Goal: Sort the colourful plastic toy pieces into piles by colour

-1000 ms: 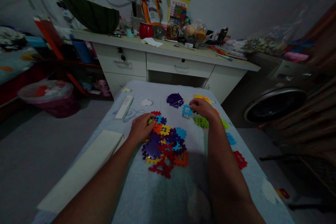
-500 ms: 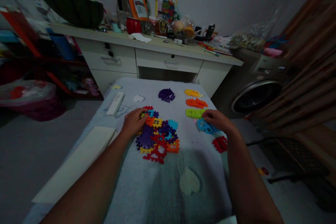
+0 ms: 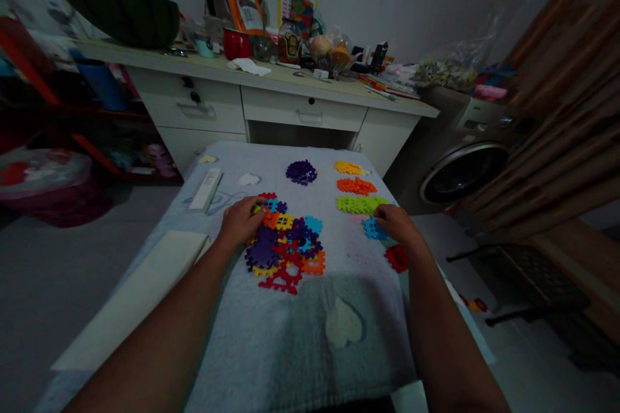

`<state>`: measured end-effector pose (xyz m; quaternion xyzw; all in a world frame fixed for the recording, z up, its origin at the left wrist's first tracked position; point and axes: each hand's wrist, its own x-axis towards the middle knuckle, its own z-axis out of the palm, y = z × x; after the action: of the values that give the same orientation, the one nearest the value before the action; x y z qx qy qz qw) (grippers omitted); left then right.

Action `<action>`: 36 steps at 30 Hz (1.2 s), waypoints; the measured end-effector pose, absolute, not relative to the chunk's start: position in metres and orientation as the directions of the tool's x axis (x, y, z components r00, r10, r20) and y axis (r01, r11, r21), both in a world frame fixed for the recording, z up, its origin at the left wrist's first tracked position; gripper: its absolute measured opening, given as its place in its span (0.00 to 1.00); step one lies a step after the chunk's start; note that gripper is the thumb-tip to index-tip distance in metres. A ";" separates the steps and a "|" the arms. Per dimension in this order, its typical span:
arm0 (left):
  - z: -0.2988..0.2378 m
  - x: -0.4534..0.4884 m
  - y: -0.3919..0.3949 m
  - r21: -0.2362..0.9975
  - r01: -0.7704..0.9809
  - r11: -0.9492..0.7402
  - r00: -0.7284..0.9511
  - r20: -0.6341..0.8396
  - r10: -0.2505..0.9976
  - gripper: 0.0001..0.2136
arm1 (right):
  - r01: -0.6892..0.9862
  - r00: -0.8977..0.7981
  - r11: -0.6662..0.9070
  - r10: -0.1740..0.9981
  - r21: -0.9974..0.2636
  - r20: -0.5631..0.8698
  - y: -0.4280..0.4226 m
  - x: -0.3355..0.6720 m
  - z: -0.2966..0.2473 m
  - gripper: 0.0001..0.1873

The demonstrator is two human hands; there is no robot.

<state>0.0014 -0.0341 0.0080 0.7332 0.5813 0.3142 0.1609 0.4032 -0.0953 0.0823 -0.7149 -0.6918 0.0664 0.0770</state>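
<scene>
A mixed heap of coloured interlocking plastic tiles [image 3: 285, 248] lies in the middle of a pale blue towel [image 3: 290, 329]. My left hand [image 3: 239, 221] rests curled on the heap's left edge, fingers among the tiles. My right hand [image 3: 397, 224] lies over a small pile of blue tiles [image 3: 371, 229] at the right, fingers bent down onto it. Sorted piles sit around it: purple [image 3: 301, 171], yellow [image 3: 349, 168], orange [image 3: 356, 186], green [image 3: 358, 204] and red [image 3: 397, 258].
A white flat box [image 3: 206, 188] and a long white board [image 3: 130, 300] lie at the towel's left. Behind stands a cluttered white desk [image 3: 271, 97] with drawers. A washing machine [image 3: 460, 161] is at the right, a pink bin [image 3: 46, 184] at the left.
My right hand carried a blue tile from near the purple pile to the blue pile at the right. My left hand stayed on the heap. The view shifted right.
</scene>
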 end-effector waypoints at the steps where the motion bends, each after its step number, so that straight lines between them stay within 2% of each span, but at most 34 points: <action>1: 0.008 0.001 -0.034 0.601 0.751 -0.271 0.126 0.273 0.954 0.19 | 0.984 0.043 -0.039 0.999 -0.171 0.024 -0.095 0.399 0.083 0.10; 4: 0.009 0.002 -0.034 0.605 0.751 -0.264 0.125 0.263 0.957 0.19 | 0.986 0.015 -0.003 0.997 -0.167 0.071 -0.095 0.375 0.085 0.09; 8: 0.010 0.002 -0.035 0.608 0.749 -0.262 0.124 0.260 0.958 0.19 | 0.911 -0.242 0.248 0.968 -0.328 0.059 -0.096 0.326 0.082 0.07; 11: 0.009 0.003 -0.035 0.617 0.741 -0.266 0.120 0.268 0.956 0.19 | 0.846 -0.347 0.365 0.930 -0.388 0.120 -0.097 0.296 0.071 0.09; 14: 0.009 0.003 -0.035 0.627 0.731 -0.271 0.118 0.275 0.954 0.19 | 0.826 -0.349 0.396 0.918 -0.402 0.188 -0.096 0.279 0.056 0.15; 17: 0.009 0.004 -0.036 0.623 0.737 -0.263 0.115 0.268 0.957 0.19 | 0.823 -0.341 0.386 0.923 -0.417 0.179 -0.094 0.273 0.043 0.19; 27: 0.011 0.004 -0.038 0.614 0.744 -0.261 0.119 0.263 0.957 0.19 | 0.767 -0.288 0.370 0.928 -0.524 0.234 -0.098 0.276 0.041 0.21; 36: 0.012 0.003 -0.038 0.616 0.746 -0.253 0.111 0.260 0.959 0.18 | 0.707 -0.183 0.347 0.932 -0.617 0.314 -0.102 0.286 0.050 0.17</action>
<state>0.0033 -0.0378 0.0120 0.7259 0.5872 0.3158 0.1691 0.2860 -0.1022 0.0503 -0.5460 -0.7502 0.1692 0.3324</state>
